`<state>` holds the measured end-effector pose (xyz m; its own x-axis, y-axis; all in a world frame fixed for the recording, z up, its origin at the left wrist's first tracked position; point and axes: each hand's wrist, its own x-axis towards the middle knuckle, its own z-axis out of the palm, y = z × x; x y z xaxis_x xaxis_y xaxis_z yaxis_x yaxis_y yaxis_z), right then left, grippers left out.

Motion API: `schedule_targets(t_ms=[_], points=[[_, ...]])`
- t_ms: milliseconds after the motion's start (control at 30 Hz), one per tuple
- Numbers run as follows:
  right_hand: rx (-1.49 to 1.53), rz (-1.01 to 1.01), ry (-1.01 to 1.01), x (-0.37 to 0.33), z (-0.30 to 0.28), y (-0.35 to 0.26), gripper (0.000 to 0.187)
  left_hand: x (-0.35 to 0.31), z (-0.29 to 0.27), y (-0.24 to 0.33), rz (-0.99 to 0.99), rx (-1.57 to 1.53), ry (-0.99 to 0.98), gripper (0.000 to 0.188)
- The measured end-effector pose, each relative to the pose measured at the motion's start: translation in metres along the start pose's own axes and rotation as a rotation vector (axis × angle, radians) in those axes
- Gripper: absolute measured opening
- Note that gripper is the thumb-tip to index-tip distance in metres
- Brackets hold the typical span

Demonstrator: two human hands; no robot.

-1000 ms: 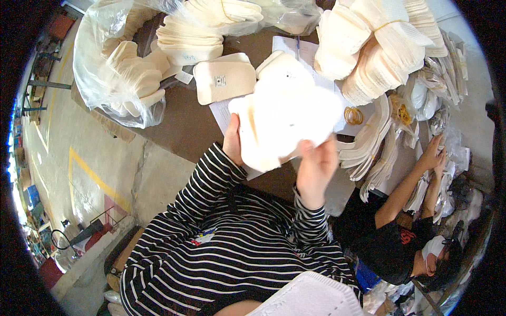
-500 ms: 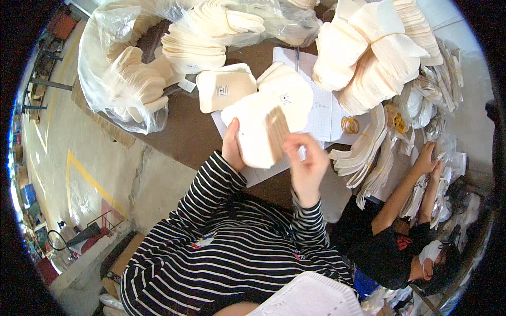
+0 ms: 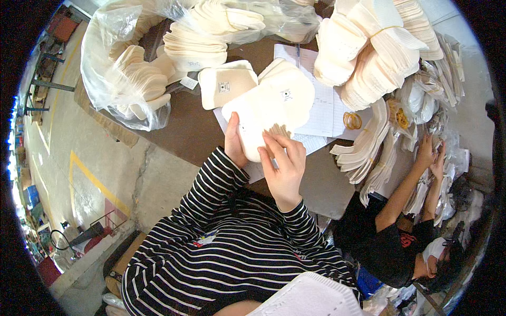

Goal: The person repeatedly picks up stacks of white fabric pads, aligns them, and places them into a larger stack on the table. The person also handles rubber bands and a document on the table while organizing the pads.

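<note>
My left hand (image 3: 235, 142) grips the left edge of a stack of cream, rounded fabric pads (image 3: 251, 129), held tilted above the table. At the stack's right edge, the fingers and thumb of my right hand (image 3: 287, 167) close on the layered edges; how many layers they pinch cannot be made out. Just beyond lie two more piles, a squarish pad pile (image 3: 211, 81) and a rounder pad pile (image 3: 300, 100), each with a small printed square on top. The held stack covers part of them.
Clear plastic bags (image 3: 97, 68) of pads line the far left. Banded pad bundles (image 3: 379, 63) stand far right, near yellow rubber bands (image 3: 352, 120) and written sheets (image 3: 321, 113). Curved strips (image 3: 363, 150) lie at right. A co-worker (image 3: 395, 221) handles strips there.
My right hand has moved left and closed in on the stack's edge, where the fanned layers now show less. My left hand keeps its hold.
</note>
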<state>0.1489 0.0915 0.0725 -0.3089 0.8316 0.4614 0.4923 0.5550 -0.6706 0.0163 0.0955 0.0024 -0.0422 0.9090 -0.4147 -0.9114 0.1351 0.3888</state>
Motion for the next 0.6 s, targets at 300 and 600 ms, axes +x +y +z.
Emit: schedule_targets(t_ms=[300, 600], points=[[-0.035, 0.142, -0.092, -0.007, -0.001, -0.007, 0.027, -0.008, 0.007, 0.0, 0.022, -0.006, -0.005, 0.081], [0.36, 0.271, 0.287, -0.009, -0.035, -0.006, 0.021, -0.014, -0.006, -0.016, -0.033, -0.004, -0.173, 0.066]])
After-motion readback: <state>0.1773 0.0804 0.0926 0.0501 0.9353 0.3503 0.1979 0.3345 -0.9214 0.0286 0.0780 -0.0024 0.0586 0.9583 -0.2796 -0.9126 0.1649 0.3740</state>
